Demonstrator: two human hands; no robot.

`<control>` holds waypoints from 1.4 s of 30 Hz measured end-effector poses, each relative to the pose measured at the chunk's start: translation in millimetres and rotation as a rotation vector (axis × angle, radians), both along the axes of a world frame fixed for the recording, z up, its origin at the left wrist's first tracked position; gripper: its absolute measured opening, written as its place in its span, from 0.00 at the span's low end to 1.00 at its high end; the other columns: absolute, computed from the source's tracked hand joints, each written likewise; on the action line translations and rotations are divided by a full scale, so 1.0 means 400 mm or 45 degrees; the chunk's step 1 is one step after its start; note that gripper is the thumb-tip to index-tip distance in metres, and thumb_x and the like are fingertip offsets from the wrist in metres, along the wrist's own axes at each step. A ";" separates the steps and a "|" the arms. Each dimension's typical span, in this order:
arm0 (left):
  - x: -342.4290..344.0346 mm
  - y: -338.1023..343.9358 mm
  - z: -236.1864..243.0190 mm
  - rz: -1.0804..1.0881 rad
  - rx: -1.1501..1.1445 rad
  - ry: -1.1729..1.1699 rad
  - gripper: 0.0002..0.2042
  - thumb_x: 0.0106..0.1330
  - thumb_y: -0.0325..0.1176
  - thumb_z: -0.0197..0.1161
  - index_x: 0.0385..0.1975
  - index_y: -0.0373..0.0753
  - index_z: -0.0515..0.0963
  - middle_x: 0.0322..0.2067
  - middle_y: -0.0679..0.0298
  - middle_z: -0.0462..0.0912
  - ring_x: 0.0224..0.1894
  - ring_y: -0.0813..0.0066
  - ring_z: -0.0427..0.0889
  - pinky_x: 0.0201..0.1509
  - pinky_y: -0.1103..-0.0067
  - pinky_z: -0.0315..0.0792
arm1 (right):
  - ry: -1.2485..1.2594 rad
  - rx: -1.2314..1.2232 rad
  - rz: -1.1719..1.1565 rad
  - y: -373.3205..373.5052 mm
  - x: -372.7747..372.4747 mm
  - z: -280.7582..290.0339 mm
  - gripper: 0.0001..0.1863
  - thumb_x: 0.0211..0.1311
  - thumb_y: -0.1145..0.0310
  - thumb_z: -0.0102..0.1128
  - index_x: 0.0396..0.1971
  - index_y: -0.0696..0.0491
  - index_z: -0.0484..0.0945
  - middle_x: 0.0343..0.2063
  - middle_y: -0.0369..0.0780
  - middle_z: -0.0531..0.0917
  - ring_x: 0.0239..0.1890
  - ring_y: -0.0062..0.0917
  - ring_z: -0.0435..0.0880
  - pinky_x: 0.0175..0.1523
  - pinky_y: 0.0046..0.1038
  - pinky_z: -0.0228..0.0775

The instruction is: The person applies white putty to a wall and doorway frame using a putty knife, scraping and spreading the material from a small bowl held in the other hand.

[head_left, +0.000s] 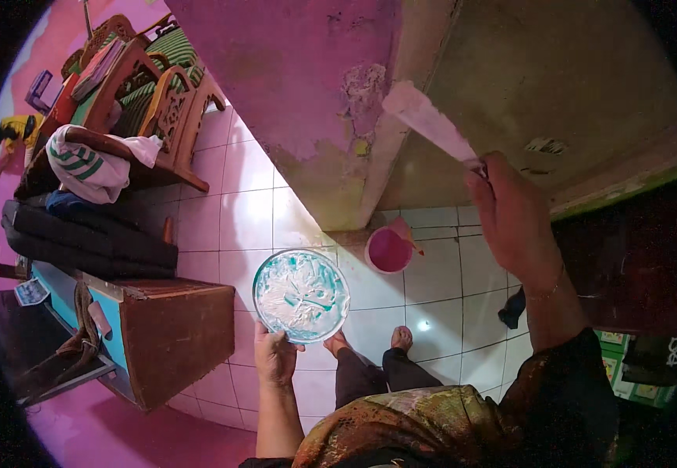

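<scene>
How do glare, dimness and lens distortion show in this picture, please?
All in the head view: bright glare on the floor tiles; the brownish wall is dim, its base curved by the fisheye; the scraper in the right hand stands out pale.

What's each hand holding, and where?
The left hand holds a plate by its near edge; the right hand holds a scraper by its handle end.

Glossy white floor tiles spread beside a carved wooden chair.
</scene>
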State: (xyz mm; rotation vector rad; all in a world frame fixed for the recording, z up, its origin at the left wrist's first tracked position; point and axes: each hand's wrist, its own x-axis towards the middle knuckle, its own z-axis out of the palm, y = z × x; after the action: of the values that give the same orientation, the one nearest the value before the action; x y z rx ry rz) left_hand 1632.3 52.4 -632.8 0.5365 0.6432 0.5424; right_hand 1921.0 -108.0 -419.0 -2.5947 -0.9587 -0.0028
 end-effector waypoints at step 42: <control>-0.058 -0.388 0.034 -0.069 -0.028 -0.028 0.24 0.52 0.21 0.51 0.53 0.36 0.62 0.42 0.58 0.76 0.36 0.68 0.79 0.34 0.75 0.77 | -0.030 0.102 0.233 -0.254 -0.063 0.002 0.14 0.62 0.61 0.46 0.31 0.59 0.71 0.24 0.52 0.77 0.28 0.48 0.77 0.34 0.45 0.69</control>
State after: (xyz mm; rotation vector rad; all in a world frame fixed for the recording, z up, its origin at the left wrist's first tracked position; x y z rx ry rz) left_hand 1609.1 -103.0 -619.4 0.5254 0.6115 0.4889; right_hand 1895.8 -209.8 -418.2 -2.4310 -1.1771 -0.0233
